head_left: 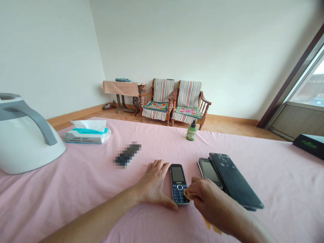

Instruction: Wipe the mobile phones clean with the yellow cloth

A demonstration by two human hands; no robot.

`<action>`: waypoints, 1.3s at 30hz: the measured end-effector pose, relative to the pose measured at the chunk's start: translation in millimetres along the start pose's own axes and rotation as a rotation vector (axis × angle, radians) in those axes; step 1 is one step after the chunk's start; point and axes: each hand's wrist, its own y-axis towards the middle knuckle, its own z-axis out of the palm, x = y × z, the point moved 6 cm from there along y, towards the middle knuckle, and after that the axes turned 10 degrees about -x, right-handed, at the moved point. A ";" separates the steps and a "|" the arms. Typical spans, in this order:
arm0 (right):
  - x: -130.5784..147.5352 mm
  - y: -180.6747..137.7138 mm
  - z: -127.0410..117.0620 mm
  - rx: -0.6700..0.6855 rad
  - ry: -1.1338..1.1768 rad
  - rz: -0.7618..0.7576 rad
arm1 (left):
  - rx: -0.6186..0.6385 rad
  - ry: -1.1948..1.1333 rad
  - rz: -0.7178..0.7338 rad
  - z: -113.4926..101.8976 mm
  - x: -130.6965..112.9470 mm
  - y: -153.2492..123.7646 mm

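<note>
A dark blue keypad mobile phone (178, 177) lies face up on the pink cloth. My left hand (155, 184) braces its left side, fingers at the top corner and thumb by the bottom corner. Pinched in my right hand (206, 195) is a yellowish cloth (191, 194), whose tip presses on the right of the keypad; more of it hangs below the palm. Just right of the phone, partly behind my right hand, lies a second phone with a silver edge (210, 171). Against that one rests a larger black phone or case with a worn cover (234, 179).
A white kettle (27, 138) with a grey handle stands at the left, near a tissue pack (87, 135). A blurred dark object (127, 154) lies mid-left. Farther back is a green pump bottle (191, 131); a black box (309, 145) sits at the right edge. Two wooden armchairs (187, 96) stand beyond.
</note>
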 end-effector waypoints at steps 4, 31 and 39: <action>3.1 1.6 2.3 -0.021 0.011 -0.016 | -0.002 0.006 -0.001 0.6 0.6 -0.1; 18.1 4.4 7.4 -0.028 0.083 -0.044 | -0.012 -0.002 -0.007 1.9 0.4 -0.3; 11.6 6.6 4.9 -0.072 0.042 0.017 | -0.003 -0.008 -0.010 1.2 0.3 -0.4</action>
